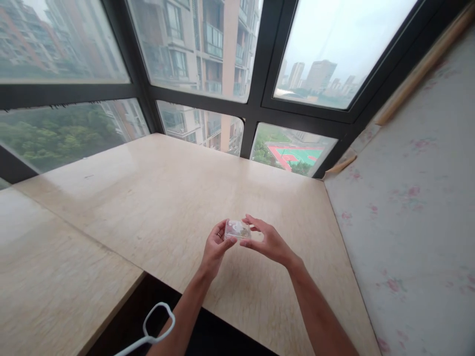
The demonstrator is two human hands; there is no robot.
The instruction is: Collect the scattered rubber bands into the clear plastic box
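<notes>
A small clear box (237, 228) is hovering above the pale ledge (122, 207), near its front edge. It is looking light, stiff-walled and probably slick, perhaps brittle, so opposite ends are offering the safest hold. Over the ledge, the left hand (215, 244) is pinching the box's left end, thumb in front; the right hand (272, 242) is curving round the right end, its contact unclear. Windows (256, 109) are lining the ledge's far edge; floral wallpaper (404, 222) is rising to its right.
</notes>
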